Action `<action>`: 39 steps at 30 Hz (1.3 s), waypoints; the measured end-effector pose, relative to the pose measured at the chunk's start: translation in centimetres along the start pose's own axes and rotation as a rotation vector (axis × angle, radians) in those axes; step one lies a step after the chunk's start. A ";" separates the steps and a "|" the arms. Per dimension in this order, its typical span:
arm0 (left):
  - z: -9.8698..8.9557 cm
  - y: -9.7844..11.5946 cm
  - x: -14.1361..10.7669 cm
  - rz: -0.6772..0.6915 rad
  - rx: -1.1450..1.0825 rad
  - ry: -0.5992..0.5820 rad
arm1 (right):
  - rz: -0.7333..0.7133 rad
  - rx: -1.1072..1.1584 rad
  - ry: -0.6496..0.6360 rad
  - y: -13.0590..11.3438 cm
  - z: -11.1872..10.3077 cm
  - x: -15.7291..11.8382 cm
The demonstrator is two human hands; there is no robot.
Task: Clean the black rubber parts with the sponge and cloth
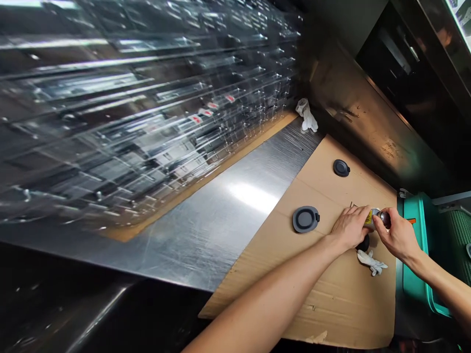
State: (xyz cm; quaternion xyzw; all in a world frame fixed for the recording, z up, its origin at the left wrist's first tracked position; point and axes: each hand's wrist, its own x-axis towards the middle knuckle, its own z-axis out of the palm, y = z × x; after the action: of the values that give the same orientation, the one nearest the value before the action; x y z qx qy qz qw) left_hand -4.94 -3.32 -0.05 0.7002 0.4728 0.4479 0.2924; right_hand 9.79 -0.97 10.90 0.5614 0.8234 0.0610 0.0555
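Note:
My left hand is closed around a small grey bottle with a yellow label, above the cardboard. My right hand grips the round metallic-looking cap end of the same bottle; whether the cap is on or loose I cannot tell. Just under my left hand a dark round piece shows in part. A crumpled white glove lies below my hands. To the left sits a dark grey oval lid-like part with a small tab, and farther back a similar part.
A cardboard sheet covers the right of the metal table. Stacked clear plastic trays rise along the left. Another white glove lies by the back wall. A teal bin stands at the right edge, close to my right forearm.

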 end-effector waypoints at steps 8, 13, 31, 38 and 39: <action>-0.1 -0.5 0.3 0.008 -0.036 -0.024 | -0.514 -0.046 -0.131 2.1 -3.1 2.1; -0.2 -0.5 0.3 0.033 -0.022 -0.065 | -0.797 -0.094 -0.004 3.4 -1.3 3.5; 0.1 -0.2 0.0 0.024 -0.037 -0.052 | -0.524 -0.120 0.277 2.9 1.7 1.8; 0.4 0.7 -0.4 -0.027 0.034 -0.027 | -0.341 -0.137 0.233 2.6 2.3 1.2; 0.5 0.7 -0.5 -0.026 0.046 -0.022 | -0.320 -0.138 0.231 2.5 2.4 1.1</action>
State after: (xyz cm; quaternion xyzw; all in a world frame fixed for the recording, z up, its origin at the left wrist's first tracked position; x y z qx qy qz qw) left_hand -4.27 -4.04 0.17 0.7052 0.4889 0.4254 0.2874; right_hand 12.02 1.03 8.96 0.4077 0.8968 0.1715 0.0081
